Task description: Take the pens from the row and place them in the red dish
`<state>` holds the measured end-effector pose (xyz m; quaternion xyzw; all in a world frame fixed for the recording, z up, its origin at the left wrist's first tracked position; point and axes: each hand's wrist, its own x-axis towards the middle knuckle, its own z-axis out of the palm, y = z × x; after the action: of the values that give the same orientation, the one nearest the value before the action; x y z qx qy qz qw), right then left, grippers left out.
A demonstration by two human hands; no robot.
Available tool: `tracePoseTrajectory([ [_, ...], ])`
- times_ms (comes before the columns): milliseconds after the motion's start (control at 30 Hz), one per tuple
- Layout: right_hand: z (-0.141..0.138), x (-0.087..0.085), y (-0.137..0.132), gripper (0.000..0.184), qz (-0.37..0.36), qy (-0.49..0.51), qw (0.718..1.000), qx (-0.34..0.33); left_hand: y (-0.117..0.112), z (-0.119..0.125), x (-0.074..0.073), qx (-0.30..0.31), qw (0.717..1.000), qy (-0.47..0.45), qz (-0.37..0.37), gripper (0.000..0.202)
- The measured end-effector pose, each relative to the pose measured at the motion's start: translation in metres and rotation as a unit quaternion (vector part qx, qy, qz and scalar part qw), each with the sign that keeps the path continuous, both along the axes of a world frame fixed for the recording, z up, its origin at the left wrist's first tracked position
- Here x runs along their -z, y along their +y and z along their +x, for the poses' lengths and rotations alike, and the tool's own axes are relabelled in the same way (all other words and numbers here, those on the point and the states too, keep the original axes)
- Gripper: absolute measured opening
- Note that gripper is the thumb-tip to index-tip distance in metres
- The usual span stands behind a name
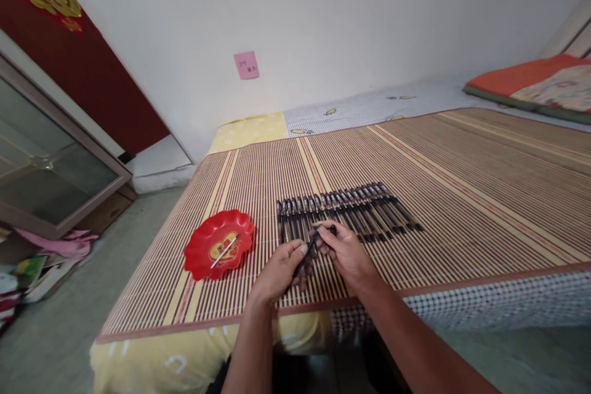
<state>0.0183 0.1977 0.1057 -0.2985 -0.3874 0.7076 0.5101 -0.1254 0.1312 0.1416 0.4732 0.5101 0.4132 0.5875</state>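
My left hand (282, 268) is closed around a black pen (307, 251), held at a slant above the mat near the bed's front edge. My right hand (347, 252) pinches a small black piece that looks like a pen cap (333, 230), close to the pen's upper end. Whether the two pieces touch is hard to make out. Just beyond my hands lies a row of black pens (341, 206), side by side, partly covered by my fingers. To the left, a red scalloped plate (196, 253) holds a thin white stick, perhaps a refill (225, 250).
A striped bamboo mat (258, 178) covers the bed. Folded orange bedding (512, 77) rests at the far right. A pink note (246, 65) is stuck on the white wall. At left stand a glass-panelled door (50, 160) and items on the floor.
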Motion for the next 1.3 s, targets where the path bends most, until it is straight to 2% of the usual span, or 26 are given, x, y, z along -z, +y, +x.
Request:
tracePoseTrajectory([
  [133, 0.010, -0.002, 0.009, 0.033, -0.024, 0.043, 0.998, 0.034, -0.001, -0.005, 0.001, 0.024, 0.999, 0.024, -0.010, 0.038],
  [233, 0.023, 0.001, 0.022, 0.031, -0.035, 0.083, 0.991, 0.096, -0.001, -0.012, 0.000, 0.013, 0.997, 0.070, 0.016, 0.033],
  [300, 0.033, 0.004, 0.031, 0.031, -0.046, 0.119, 0.982, 0.142, 0.000, -0.020, -0.002, -0.042, 0.988, 0.133, 0.070, 0.029],
  [367, 0.042, 0.007, 0.038, 0.032, -0.066, 0.150, 0.970, 0.178, 0.000, -0.030, -0.003, -0.109, 0.965, 0.202, 0.124, 0.026],
  [433, 0.046, 0.007, 0.040, 0.033, -0.083, 0.165, 0.962, 0.199, 0.001, -0.039, -0.004, -0.176, 0.940, 0.254, 0.148, 0.026],
  [567, 0.042, 0.005, 0.035, 0.031, -0.088, 0.150, 0.968, 0.179, 0.003, -0.050, -0.003, -0.300, 0.883, 0.328, 0.150, 0.028],
  [633, 0.037, 0.003, 0.031, 0.031, -0.081, 0.143, 0.973, 0.160, 0.005, -0.051, -0.003, -0.329, 0.852, 0.377, 0.155, 0.027],
  [733, 0.030, 0.003, 0.026, 0.033, -0.070, 0.143, 0.977, 0.142, 0.011, -0.047, -0.003, -0.343, 0.804, 0.459, 0.157, 0.025],
  [833, 0.028, 0.003, 0.024, 0.033, -0.059, 0.137, 0.981, 0.128, 0.019, -0.041, -0.001, -0.341, 0.777, 0.508, 0.152, 0.027],
  [1167, 0.031, -0.001, 0.019, 0.031, -0.062, 0.123, 0.987, 0.087, 0.037, -0.036, 0.009, -0.309, 0.758, 0.564, 0.107, 0.024],
  [1300, 0.027, -0.005, 0.013, 0.032, -0.036, 0.067, 0.996, 0.045, 0.037, -0.036, 0.008, -0.306, 0.766, 0.558, 0.097, 0.023],
])
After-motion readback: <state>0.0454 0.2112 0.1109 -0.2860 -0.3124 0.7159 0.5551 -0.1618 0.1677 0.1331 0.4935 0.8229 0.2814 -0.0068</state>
